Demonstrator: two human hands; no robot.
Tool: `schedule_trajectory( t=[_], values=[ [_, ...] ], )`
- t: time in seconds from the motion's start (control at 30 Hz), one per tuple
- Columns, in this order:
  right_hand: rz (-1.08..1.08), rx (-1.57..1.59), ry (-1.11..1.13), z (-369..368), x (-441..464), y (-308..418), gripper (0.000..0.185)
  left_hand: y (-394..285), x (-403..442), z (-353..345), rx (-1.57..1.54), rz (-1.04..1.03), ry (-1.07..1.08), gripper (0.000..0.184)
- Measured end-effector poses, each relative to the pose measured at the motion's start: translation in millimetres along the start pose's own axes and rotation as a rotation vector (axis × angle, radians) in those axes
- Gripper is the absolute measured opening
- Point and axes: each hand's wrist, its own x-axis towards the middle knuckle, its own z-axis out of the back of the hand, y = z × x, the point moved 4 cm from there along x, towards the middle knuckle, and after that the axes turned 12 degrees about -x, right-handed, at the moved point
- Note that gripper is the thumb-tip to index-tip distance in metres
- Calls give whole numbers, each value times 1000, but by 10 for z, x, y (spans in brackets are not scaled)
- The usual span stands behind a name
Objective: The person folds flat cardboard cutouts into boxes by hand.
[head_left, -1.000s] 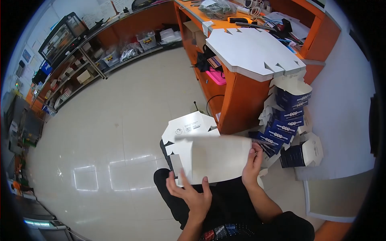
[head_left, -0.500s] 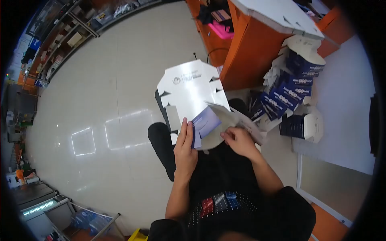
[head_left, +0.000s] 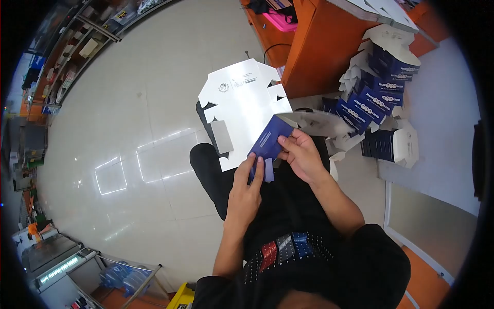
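Note:
A partly folded carton (head_left: pixel 272 138) with a dark blue outer face is between my two hands above my lap. My right hand (head_left: pixel 303 157) pinches its blue panel, thumb on top. The fingers of my left hand (head_left: pixel 246 188) press on the lower left edge of the same panel, beside a small blue flap. A pale panel of the carton stretches to the right and is blurred. Flat white card blanks (head_left: pixel 242 103) with cut corners and small print lie across my legs, beyond my hands.
At the right, a pile of folded blue cartons (head_left: pixel 364 108) leans by an orange desk (head_left: pixel 321 49). More white blanks (head_left: pixel 383 13) rest on that desk. Shelves (head_left: pixel 77 56) stand at the upper left. Water bottles (head_left: pixel 123 275) sit in a metal rack at the lower left.
The carton has been turned and folded so its blue face shows. My right hand has moved up to grip it, and my left hand stays at its left edge. The view has tilted down.

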Motion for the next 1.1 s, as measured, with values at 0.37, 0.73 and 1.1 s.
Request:
schedule_trajectory(
  t=[0.37,0.73,1.1],
  values=[
    [104,-46,-176,-255,-220,50,26,-92,88,26,27,-107,-168,44],
    [93,94,-156,-224,-286,126,29,-214,89,61,-69,-213,-138,43],
    [163,15,-193,-286,-498,-87,27,-170,152,-120,-52,-98,-235,46]
  ],
)
